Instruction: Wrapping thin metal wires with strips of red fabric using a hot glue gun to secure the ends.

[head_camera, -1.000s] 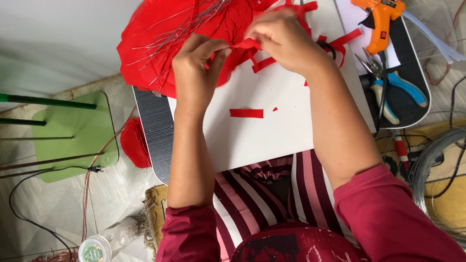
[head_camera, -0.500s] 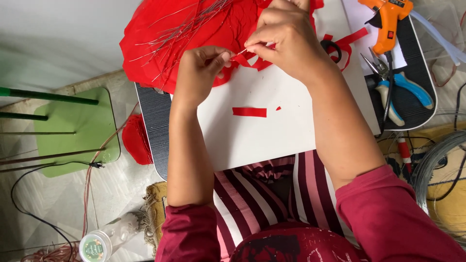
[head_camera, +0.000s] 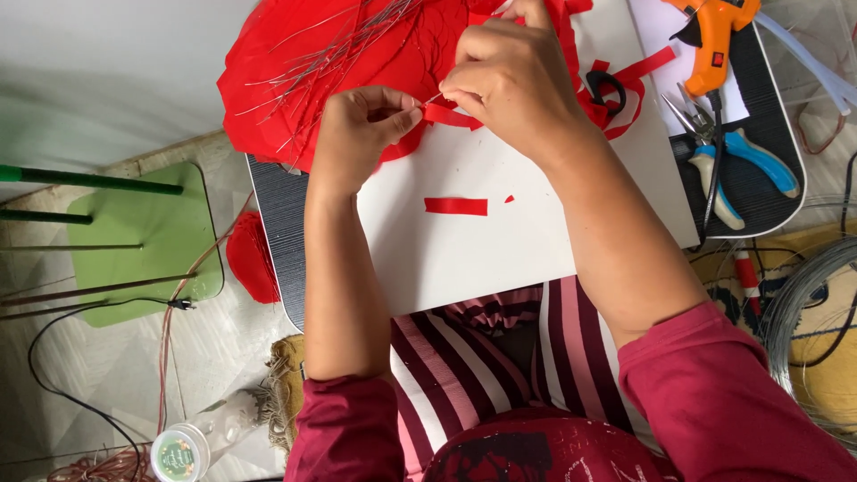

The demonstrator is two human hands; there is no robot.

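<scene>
My left hand (head_camera: 361,129) pinches one end of a thin wire wrapped in a red paper strip (head_camera: 446,114). My right hand (head_camera: 513,76) grips the same strip at its other end, fingers curled over it. Both hands hover over a white board (head_camera: 473,241) lying on my lap. A short loose red strip (head_camera: 456,206) lies on the board below the hands. Behind the hands spreads a large red paper sheet (head_camera: 295,80) with several thin wires (head_camera: 348,40) lying across it.
An orange glue gun (head_camera: 714,36), blue-handled pliers (head_camera: 741,165) and small scissors (head_camera: 607,89) lie at the right on a dark tray (head_camera: 777,107). A green stool (head_camera: 143,241) stands at the left. A coil of wire (head_camera: 803,303) sits at the right, and a jar (head_camera: 183,451) on the floor.
Both hands have shifted slightly right and up with the strip. The right hand has closed further over the strip near the left fingertips.
</scene>
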